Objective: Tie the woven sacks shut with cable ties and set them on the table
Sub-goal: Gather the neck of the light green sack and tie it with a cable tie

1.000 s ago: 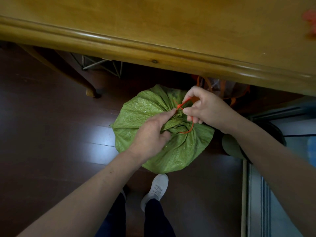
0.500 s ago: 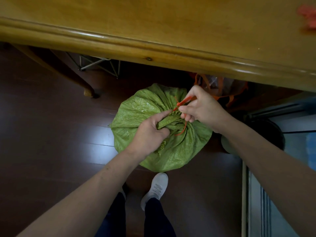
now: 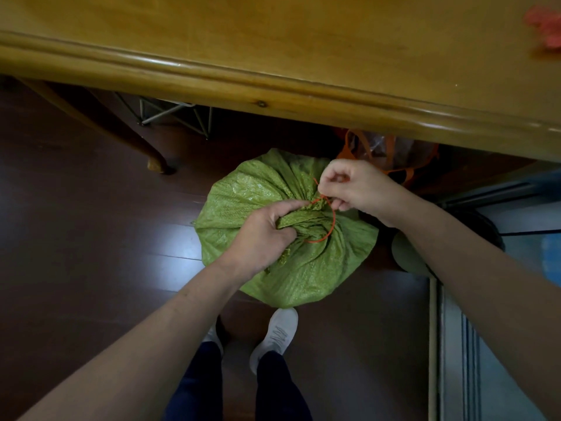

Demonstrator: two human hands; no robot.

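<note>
woven sack (image 3: 303, 268): green, full and rounded, stood on the dark wood floor (image 3: 76, 238) just in front of the table edge, between the table and the person's shoes. The mouth is gathered into a bunched neck on top.
cable tie (image 3: 333, 221): thin, orange-red, looped round the gathered neck. On the right side the loop is seen standing off the cloth, not drawn tight. The ends are brought together at the far side of the neck.
left hand (image 3: 261, 235): fingers are curled round the bunched neck, which is gripped from the near left. The index finger is laid along the top, pointing towards the place where the tie ends meet.
right hand (image 3: 361, 186): fingers are curled in. The tie is pinched between thumb and fingertips where its ends meet, and a short tail is seen rising beside the knuckles.
table (image 3: 273, 56): yellow-brown wood with a moulded edge, filling the upper part of the view. A blurred orange-red bunch (image 3: 546, 28) is noted at its far right; what it is cannot be told.
under the table: a curved table leg (image 3: 133, 138) at left, a wire rack (image 3: 173, 113) behind it, and a clear bag with orange handles (image 3: 391, 153) behind the sack.
right of the sack: a dark round thing (image 3: 406, 253), partly covered by the right forearm, not made out.
white shoes (image 3: 277, 332): worn with dark trousers; one toe is placed at the sack's near edge.
</note>
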